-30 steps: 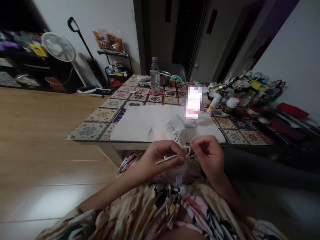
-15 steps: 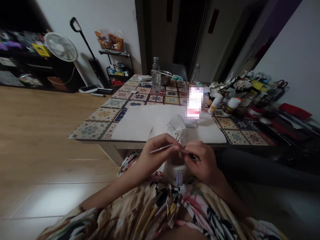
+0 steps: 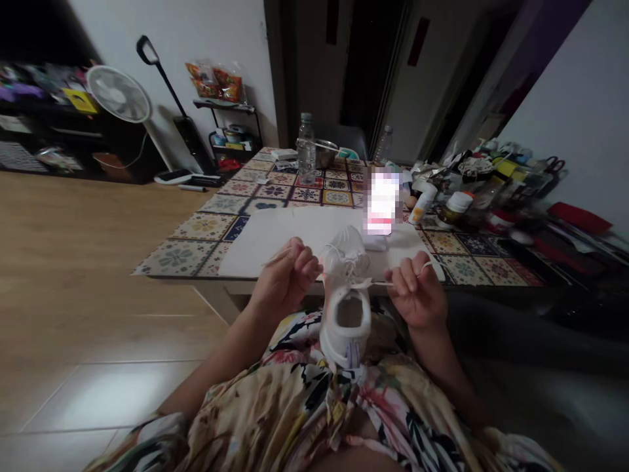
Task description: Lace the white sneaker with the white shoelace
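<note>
Plank floor (image 3: 98, 229) running up to white walls (image 3: 216, 52)
Pedestal fan (image 3: 118, 94), wire shelf (image 3: 226, 131) standing along the wall, dark doorway (image 3: 371, 72) opening beyond

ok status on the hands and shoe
left hand pinching one lace end, right hand the other lace end, held apart. white sneaker on lap, toe away. nothing blocking

Pixelated patch (image 3: 382, 203) (contents unreadable), white shoelace (image 3: 378, 284) vanishing behind right-hand fingers (image 3: 407, 278), blurred clutter (image 3: 496, 187) beyond

Left hand (image 3: 285, 278), right hand (image 3: 415, 292) now apart, lace ends (image 3: 275, 257) pulled out either side of white sneaker (image 3: 345, 328).
</note>
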`<state>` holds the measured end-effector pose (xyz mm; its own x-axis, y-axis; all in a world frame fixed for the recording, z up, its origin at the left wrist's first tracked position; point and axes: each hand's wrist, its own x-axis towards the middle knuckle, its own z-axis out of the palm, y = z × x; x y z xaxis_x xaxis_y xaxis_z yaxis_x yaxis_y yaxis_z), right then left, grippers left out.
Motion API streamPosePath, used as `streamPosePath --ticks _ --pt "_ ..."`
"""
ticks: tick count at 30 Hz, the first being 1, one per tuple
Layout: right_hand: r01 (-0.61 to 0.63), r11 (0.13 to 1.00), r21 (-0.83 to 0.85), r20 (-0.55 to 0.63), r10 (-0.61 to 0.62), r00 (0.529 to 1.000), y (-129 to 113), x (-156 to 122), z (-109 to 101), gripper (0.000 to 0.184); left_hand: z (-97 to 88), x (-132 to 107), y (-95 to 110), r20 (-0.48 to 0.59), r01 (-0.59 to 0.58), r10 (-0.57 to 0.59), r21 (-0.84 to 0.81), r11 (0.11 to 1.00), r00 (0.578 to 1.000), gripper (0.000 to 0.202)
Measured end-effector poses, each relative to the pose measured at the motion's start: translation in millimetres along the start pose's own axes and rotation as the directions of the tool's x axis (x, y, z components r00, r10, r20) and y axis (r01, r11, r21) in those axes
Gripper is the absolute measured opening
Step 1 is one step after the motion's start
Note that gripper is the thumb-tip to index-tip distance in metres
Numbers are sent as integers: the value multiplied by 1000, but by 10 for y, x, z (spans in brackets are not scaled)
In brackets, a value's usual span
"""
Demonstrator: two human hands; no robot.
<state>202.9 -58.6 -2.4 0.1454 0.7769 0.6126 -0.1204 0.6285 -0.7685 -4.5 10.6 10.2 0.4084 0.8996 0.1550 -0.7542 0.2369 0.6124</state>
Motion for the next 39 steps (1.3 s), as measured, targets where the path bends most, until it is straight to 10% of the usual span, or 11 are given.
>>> streamPosePath --ticks 5,10,17,22,29,34,39 --pt "16 988 153 20 -19 1000 58 53 -284 44 -218 70 150 -16 -104 106 85 991 994 25" --pt "-32 994 -109 349 68 934 57 28 -370 51 -350 48 218 122 -57 5 427 902 993 37" --pt "98 778 -621 367 178 913 -86 12 -196 31 -300 -36 171 206 -136 -215 944 302 955 32" --pt "49 691 -721 378 332 864 -137 -13 -202 17 -340 5 149 250 -206 -311 964 169 917 24" --pt "-14 929 -370 500 211 840 -68 47 -364 31 -367 45 306 476 -362 -175 819 445 862 27" --pt "-179 982 -55 273 187 944 92 -40 -114 37 -254 45 53 450 -182 -106 549 816 887 27" --pt "-267 962 57 65 264 962 191 -88 142 40 -139 86 -264 329 -57 -75 375 925 941 32"
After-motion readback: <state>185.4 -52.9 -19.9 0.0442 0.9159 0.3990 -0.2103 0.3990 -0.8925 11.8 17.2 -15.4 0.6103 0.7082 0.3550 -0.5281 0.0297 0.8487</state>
